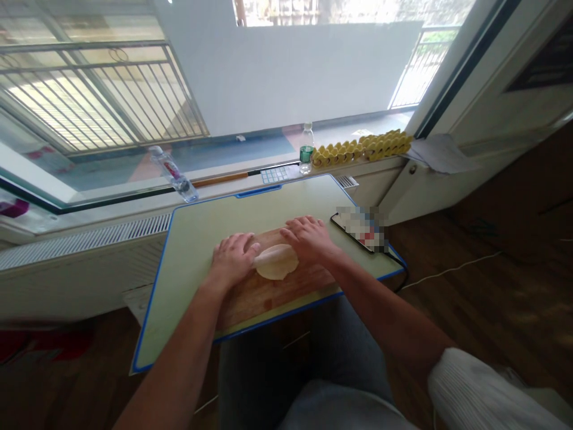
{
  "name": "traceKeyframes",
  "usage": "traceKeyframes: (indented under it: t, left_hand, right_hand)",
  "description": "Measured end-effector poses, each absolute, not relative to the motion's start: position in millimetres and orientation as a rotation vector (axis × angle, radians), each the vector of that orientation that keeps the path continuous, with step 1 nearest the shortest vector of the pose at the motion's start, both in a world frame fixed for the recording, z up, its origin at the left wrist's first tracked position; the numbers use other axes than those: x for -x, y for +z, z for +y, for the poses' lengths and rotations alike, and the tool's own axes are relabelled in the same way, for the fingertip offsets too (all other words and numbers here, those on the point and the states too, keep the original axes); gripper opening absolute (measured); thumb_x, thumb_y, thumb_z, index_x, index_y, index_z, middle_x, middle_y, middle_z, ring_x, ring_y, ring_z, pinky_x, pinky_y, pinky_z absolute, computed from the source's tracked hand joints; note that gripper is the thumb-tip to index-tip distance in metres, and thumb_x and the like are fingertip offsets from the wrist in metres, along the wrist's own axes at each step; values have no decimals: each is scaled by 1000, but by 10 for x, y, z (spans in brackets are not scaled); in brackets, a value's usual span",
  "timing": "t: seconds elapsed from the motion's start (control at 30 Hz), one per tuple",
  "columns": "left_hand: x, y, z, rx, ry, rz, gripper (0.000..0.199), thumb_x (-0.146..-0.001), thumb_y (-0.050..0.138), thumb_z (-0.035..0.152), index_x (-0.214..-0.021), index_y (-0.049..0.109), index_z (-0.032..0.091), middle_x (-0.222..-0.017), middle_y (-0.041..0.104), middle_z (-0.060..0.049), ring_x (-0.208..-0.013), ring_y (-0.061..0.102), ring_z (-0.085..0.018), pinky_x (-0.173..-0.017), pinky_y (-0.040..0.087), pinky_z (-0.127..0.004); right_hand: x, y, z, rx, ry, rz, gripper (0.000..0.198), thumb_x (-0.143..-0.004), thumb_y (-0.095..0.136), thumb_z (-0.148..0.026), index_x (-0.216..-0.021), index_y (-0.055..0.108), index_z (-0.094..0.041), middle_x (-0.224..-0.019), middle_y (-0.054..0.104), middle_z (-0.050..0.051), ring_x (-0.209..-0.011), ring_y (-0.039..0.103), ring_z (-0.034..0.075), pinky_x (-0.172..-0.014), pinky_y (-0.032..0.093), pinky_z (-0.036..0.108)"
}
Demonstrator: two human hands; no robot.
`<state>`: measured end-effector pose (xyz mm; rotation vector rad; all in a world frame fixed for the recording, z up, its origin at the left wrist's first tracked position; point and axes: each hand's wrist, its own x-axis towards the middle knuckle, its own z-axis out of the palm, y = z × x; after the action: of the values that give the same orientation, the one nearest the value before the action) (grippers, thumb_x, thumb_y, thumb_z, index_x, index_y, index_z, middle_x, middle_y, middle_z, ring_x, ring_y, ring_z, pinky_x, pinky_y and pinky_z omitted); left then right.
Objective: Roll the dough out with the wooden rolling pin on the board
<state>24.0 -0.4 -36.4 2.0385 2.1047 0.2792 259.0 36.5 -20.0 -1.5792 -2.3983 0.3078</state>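
A flat round of pale dough [277, 266] lies on a wooden cutting board [264, 295]. Along its far side runs a lighter, rounded band between my hands; whether that is a rolling pin or a fold of dough, I cannot tell. My left hand [235, 257] rests palm down at the dough's left edge, fingers stretched forward and thumb toward the dough. On the right edge lies my right hand [308, 239], also palm down with fingers extended. Both palms hide what is beneath them.
The board sits on a small blue-edged table [197, 239]. A phone [358, 232] with a cable lies at its right. Along the windowsill are a tilted bottle [174, 174], an upright bottle [306, 152], a wooden stick [221, 179] and yellow egg trays [362, 148]. A radiator [89, 243] stands left.
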Motion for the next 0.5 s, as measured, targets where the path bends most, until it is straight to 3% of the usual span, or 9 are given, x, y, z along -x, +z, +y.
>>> traceKeyframes:
  t: [0.2,0.5]
  left_hand:
    - [-243,-293,49,-2018,45,2105,59,-106,34,52,-156,51,28,-165,50,-6,-151,44,-30,-126,32,-52]
    - [-339,-367,-333,-2264,221,2129,58,-107,28,44,-153,57,23,-162,54,-10,-150,45,-31,-125,32,-58]
  right_hand:
    - [-2527,-248,418,1768,362,-2373,60,-108,32,-60,-154,54,-27,-163,51,9,-151,36,34,-123,28,62]
    - [-2582,-349,68,1759,153,-2343,60,-109,32,-47,-160,47,-19,-167,47,8,-156,32,32,-129,19,60]
